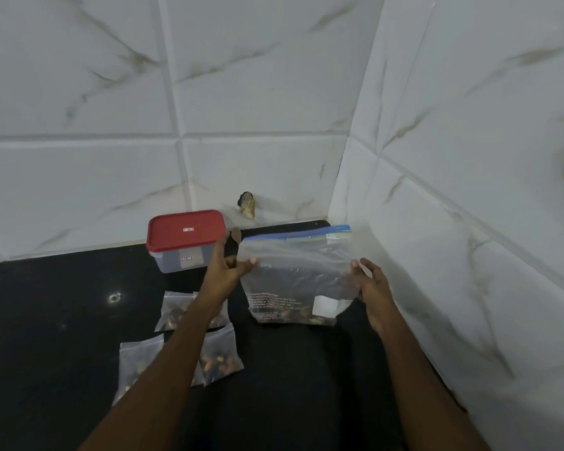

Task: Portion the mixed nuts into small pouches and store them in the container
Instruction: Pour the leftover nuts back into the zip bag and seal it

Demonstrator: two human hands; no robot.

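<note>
A large clear zip bag (293, 271) with a blue seal strip stands upright on the black counter, a few mixed nuts at its bottom. My left hand (227, 266) pinches its left edge and my right hand (370, 288) grips its right edge. Three small pouches of nuts lie to the left: one (173, 310) partly under my left forearm, one (220, 354) nearer me, and one (134, 366) at the front left. A clear container with a red lid (184, 239), closed, sits behind my left hand by the wall.
White marble-look tiled walls meet in a corner (336, 177) right behind the bag. A small brown-black object (247, 205) sticks out of the back wall. The black counter (62, 320) stretches to the left.
</note>
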